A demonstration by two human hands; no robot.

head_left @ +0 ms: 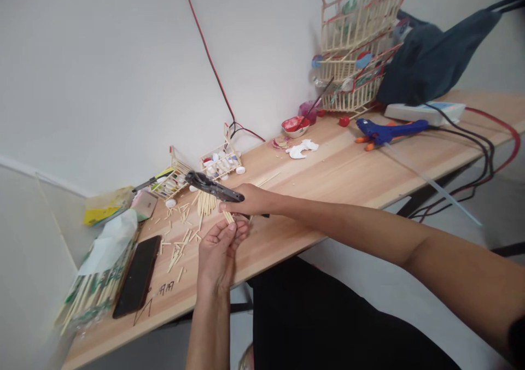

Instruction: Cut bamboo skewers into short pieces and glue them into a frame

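My left hand point(219, 247) is closed, with its thumb and fingers pinching a few short, pale wooden sticks point(227, 216) just over the table. My right hand point(256, 199) meets it from the right, wrapped around a long black hand tool point(213, 187) whose head points left; its exact kind does not show. The tool's lower handle is mostly hidden by the hand. Behind both hands lies a bundle of wooden sticks point(205, 203). Short cut pieces of stick point(177, 254) are scattered left of my left hand.
The wooden table point(328, 168) carries a phone point(137, 277), packaged sticks point(96, 288) and small stick carts point(221, 165) at the back left. Farther right are a red-paint bowl point(295, 125), a blue glue gun point(389, 131) with cables, and a tall stick-built cart point(356, 47) against the wall.
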